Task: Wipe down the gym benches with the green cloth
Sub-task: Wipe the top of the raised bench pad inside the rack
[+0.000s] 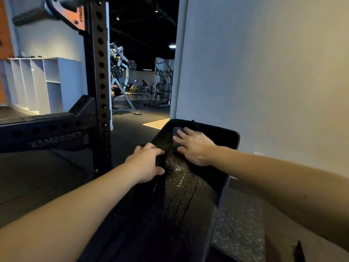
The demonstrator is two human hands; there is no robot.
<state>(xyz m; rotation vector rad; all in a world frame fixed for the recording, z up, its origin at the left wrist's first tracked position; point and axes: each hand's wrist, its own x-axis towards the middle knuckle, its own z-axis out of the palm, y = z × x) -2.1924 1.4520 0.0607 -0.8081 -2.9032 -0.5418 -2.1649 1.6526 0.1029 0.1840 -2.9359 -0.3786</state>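
A black padded gym bench (222,140) runs from the bottom of the head view toward a wall, its middle wet and streaked. My right hand (194,146) lies flat with straight fingers on a small dark folded cloth (176,136) near the bench's far end, pressing it onto the pad. The cloth looks dark grey in this dim light. My left hand (146,164) grips the bench's left edge, fingers curled over the rim and thumb on top.
A black perforated rack upright (99,87) and its low crossbeam (47,135) stand close on the left. A pale wall (264,72) rises just behind the bench. A diamond-plate metal step (239,229) lies at the lower right. Lockers and weight machines stand farther back.
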